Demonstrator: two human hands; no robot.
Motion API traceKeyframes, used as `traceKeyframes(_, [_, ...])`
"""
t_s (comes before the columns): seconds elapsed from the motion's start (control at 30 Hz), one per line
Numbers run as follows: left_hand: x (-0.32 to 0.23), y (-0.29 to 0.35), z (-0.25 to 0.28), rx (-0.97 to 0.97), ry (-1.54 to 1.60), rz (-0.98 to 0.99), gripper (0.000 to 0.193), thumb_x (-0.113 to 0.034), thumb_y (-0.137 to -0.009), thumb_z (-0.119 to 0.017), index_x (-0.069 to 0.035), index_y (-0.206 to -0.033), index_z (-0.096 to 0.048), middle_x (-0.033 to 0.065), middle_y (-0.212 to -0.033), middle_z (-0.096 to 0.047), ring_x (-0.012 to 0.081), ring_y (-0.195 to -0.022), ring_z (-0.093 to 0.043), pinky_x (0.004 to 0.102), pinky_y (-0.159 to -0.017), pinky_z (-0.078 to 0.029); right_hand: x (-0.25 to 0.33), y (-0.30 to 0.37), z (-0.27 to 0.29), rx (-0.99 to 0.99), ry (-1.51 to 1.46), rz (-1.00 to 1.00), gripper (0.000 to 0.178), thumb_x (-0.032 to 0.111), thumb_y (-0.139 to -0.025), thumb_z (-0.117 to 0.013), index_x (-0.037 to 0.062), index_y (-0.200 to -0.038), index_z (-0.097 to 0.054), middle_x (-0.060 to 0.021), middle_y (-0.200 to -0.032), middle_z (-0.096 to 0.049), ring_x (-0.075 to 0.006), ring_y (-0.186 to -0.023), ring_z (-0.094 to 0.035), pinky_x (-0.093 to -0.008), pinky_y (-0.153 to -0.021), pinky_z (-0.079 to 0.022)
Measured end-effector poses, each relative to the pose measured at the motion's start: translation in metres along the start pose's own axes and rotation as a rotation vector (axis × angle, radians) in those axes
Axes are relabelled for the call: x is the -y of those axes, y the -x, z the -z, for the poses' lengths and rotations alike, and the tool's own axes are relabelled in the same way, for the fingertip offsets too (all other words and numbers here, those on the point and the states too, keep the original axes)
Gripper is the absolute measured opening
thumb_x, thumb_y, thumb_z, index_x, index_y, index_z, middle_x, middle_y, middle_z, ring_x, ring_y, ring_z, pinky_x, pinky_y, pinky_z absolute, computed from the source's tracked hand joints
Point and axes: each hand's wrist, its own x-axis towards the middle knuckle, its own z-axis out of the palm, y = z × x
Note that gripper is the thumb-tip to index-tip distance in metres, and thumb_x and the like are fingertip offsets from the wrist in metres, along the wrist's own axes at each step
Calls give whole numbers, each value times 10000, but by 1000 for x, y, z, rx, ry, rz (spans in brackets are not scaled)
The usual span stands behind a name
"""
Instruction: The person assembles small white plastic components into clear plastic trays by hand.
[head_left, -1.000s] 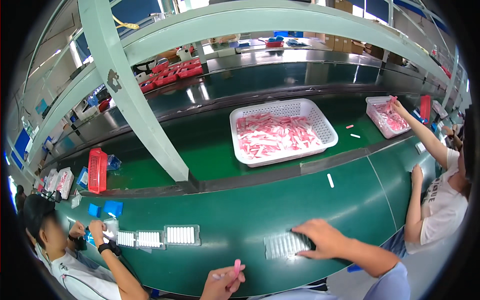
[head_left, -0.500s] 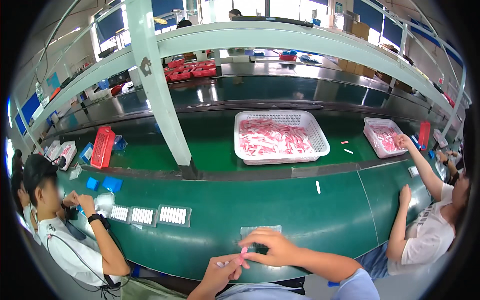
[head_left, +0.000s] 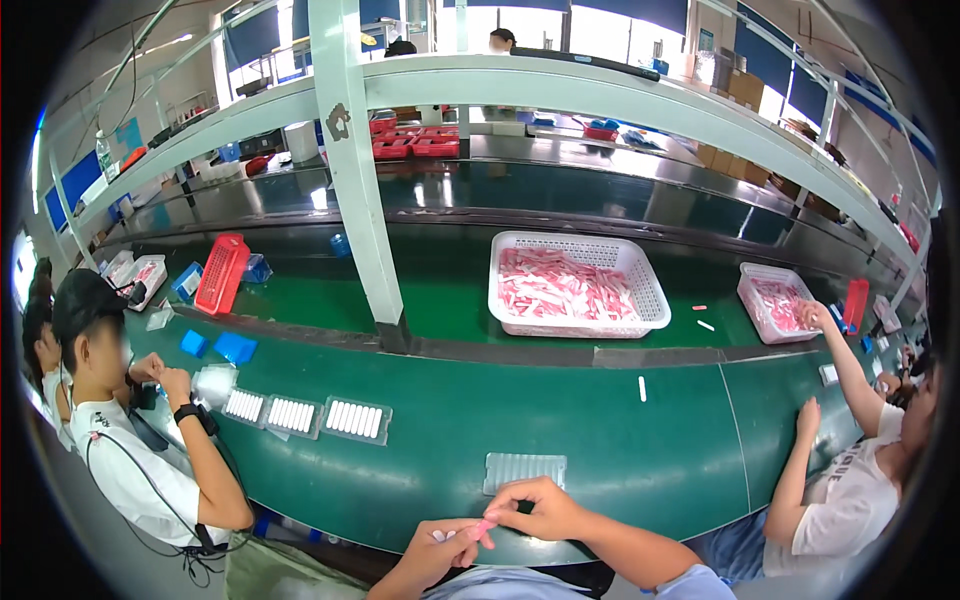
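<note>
My left hand (head_left: 440,552) is closed, with small white sticks (head_left: 440,536) held in its curled fingers. Between the fingertips of both hands is a small pink strip (head_left: 484,528). My right hand (head_left: 540,508) pinches the strip from the other side, thumb and forefinger together. Just beyond my right hand, a clear ridged plastic tray (head_left: 525,470) lies on the green work surface. Farther off, a lone white stick (head_left: 642,389) lies on the same surface.
A white basket (head_left: 658,318) of pink-and-white strips stands beyond the ledge. At left are trays of white sticks (head_left: 356,420) and a co-worker (head_left: 150,450). Another co-worker (head_left: 840,500) at right reaches into a smaller basket (head_left: 752,300). A white post (head_left: 355,190) rises mid-left.
My right hand has drawn back from over the clear tray, so more of the tray shows. Both hands still hold the pink strip. The whole view has shifted slightly.
</note>
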Motion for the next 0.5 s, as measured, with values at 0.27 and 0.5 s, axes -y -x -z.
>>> traceKeyframes(0.27, [-1, -17, 4, 52, -7, 25, 291, -186, -1023, -602, 83, -1042, -711, 37, -661, -569, 82, -535, -402, 242, -520, -287, 2, 6, 12, -265, 55, -19, 73, 93, -910, -745, 50, -962, -773, -28, -816, -705, -85, -723, -606, -248, -639, -461])
traceKeyframes(0.5, [-16, -34, -1, 84, -105, -61, 280, -224, -1027, -607, 20, -1029, -744, 12, -631, -558, 70, -547, -441, 235, -516, -308, 9, 3, 10, -271, 77, 97, 173, 98, -868, -805, 54, -1024, -745, -26, -842, -707, -92, -707, -608, -236, -637, -470])
